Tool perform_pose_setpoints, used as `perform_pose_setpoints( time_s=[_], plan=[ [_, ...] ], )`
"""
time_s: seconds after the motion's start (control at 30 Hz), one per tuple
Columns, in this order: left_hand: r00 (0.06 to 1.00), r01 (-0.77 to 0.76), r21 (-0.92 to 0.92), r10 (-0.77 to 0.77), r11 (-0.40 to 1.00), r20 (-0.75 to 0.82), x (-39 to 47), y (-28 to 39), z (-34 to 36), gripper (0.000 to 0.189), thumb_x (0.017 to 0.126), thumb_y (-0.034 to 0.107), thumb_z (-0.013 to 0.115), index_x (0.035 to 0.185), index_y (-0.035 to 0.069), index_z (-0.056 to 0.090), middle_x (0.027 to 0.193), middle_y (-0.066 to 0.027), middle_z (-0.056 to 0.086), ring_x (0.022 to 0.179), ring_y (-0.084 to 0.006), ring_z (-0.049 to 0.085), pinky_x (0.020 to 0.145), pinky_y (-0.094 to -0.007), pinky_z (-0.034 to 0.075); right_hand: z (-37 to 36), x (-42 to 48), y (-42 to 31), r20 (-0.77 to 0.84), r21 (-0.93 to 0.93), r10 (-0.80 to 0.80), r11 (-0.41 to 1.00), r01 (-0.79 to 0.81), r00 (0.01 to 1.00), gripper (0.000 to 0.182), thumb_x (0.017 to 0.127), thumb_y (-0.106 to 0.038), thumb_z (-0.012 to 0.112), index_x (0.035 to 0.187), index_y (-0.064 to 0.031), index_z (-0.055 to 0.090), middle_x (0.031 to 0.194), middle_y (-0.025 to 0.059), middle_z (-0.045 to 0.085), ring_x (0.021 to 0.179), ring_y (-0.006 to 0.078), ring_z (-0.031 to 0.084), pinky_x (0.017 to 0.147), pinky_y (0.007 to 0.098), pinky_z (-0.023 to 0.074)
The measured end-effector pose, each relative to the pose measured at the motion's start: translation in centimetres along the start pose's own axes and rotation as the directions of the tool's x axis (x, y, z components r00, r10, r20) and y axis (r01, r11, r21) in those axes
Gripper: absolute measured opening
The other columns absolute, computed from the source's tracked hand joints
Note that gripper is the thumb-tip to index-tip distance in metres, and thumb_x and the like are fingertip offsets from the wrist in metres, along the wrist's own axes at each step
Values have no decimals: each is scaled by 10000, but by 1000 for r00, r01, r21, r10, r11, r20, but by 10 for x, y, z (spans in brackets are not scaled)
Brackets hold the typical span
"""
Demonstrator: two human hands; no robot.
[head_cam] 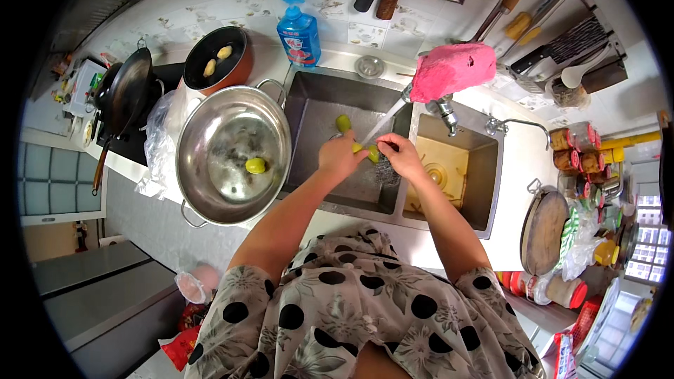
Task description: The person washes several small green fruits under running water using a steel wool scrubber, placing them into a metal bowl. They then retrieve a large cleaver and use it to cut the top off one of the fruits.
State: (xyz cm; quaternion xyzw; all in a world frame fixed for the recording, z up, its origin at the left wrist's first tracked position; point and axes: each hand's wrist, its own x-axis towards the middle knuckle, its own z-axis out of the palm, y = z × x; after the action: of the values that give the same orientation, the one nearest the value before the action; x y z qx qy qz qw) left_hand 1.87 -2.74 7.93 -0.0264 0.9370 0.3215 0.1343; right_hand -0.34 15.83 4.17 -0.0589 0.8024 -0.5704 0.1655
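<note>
Over the left basin of a steel double sink (pixel 345 197), my left hand (pixel 339 157) is closed around a small yellow-green fruit or vegetable (pixel 373 153). My right hand (pixel 401 155) pinches at the same piece from the other side. Water runs onto it from the faucet (pixel 406 93), whose top is wrapped in a pink cloth (pixel 453 71). Just behind my left hand, another green piece (pixel 343 123) lies in the basin. A single green piece (pixel 255 165) sits in the large steel basin with handles (pixel 195 189) left of the sink.
A black-lined pan (pixel 243 63) holding yellowish pieces and a blue pump bottle (pixel 299 37) stand behind. At far left, a wok (pixel 131 92) is on the stove. A round wooden board (pixel 545 231) and several jars line the right side. Knives (pixel 532 60) hang on the wall.
</note>
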Motion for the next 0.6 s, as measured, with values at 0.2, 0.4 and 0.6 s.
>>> perform_pose_setpoints(
  time_s=[0.2,0.4,0.6],
  plan=[
    [895,-312,-155,236,937,-379,-48,-41,-32,391,749,146,712,1102,73,560,1014,-164,595,929,-358,579,791,-421,461,8,-10,40,-11,-84,114,990,-114,993,337,825,-236,677,1123,-92,612,863,105,649,789,179,611,719,302,487],
    [816,-191,-244,16,951,-578,-81,-97,-68,338,750,73,673,1067,40,560,981,-165,583,917,-368,567,811,-411,455,35,-12,53,140,-259,104,964,-65,985,304,808,-210,671,1084,-94,621,912,125,659,843,228,634,764,326,496],
    [915,119,-84,-142,989,-378,-102,-156,-75,370,712,109,692,1050,30,565,975,-183,580,926,-376,566,810,-424,461,70,12,72,96,-402,126,912,-77,987,455,771,-214,696,1195,-116,564,973,120,632,860,241,628,788,344,494]
  ],
)
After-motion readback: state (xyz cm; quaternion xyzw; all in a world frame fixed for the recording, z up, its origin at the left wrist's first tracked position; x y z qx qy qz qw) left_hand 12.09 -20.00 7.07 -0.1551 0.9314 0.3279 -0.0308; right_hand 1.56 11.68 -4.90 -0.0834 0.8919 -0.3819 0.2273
